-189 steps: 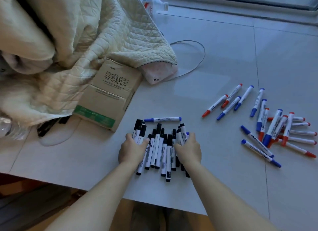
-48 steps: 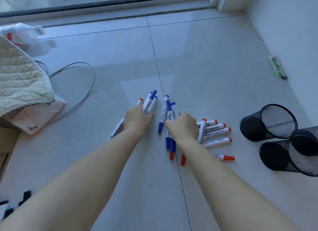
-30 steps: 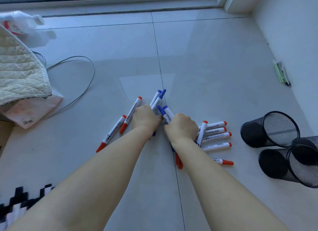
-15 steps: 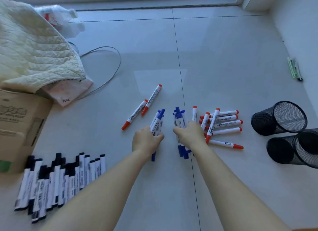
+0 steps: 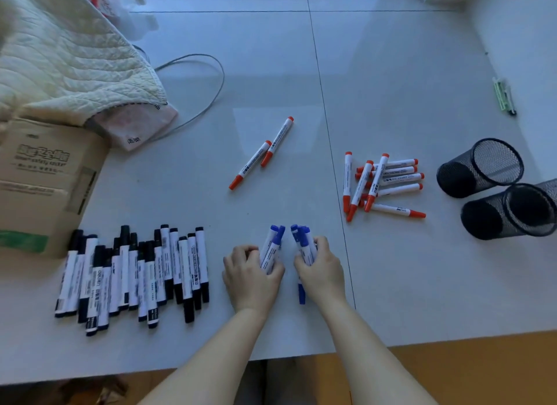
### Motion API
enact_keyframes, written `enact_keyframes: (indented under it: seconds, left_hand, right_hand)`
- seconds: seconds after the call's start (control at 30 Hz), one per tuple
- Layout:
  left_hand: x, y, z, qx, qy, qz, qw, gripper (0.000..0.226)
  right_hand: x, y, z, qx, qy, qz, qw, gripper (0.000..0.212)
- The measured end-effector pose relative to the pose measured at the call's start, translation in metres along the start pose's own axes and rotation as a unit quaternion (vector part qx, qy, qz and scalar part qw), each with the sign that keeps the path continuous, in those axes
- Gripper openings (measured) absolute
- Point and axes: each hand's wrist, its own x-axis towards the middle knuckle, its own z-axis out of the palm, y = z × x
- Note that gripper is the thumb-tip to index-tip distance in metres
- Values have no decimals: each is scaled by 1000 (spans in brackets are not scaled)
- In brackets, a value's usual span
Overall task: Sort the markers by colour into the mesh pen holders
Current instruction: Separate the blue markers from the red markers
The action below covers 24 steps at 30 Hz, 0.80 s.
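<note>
Your left hand [image 5: 251,276] grips some blue markers [image 5: 272,248]; your right hand [image 5: 321,270] grips another blue bunch [image 5: 303,242]. Red markers [image 5: 382,183] lie near the mesh holders [image 5: 482,168].

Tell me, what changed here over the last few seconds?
The left hand and right hand let go of the black-capped markers, then gathered and gripped the blue-capped markers. The black mesh pen holders stayed lying empty.
</note>
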Motion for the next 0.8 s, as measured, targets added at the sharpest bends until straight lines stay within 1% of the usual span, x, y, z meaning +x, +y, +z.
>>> enact_keyframes:
  seconds: [0.1,0.2,0.27,0.33,0.43,0.5,0.6,0.67,0.8]
  left_hand:
    - [-3,-20,-1,24,10,16,1000,41]
    - [-3,-32,-1,17,3,32,999,59]
    - [-3,-35,-1,14,-3,46,999,71]
    - [-2,-35,-1,19,-4,66,998,78]
    - [-3,-34,-1,28,-14,91,995,76]
    - [-4,-34,1,38,-18,94,995,71]
    - [-3,-29,4,46,-21,90,995,65]
    - [-3,-25,6,41,-26,85,995,63]
    - [-5,-24,5,21,-40,74,996,60]
  right_hand:
    - [-7,7,8,-7,39,-20,999,28]
    - [-9,10,17,-62,66,-58,994,32]
    - [-10,10,22,-84,87,-59,991,39]
    - [-12,9,27,-113,111,-42,986,51]
    - [-18,9,33,-175,143,-23,974,68]
    - [-20,12,36,-223,142,-24,964,74]
    - [-15,15,37,-253,104,-27,962,70]
    - [-11,15,37,-251,83,-33,964,64]
    - [-9,14,34,-226,49,-36,972,62]
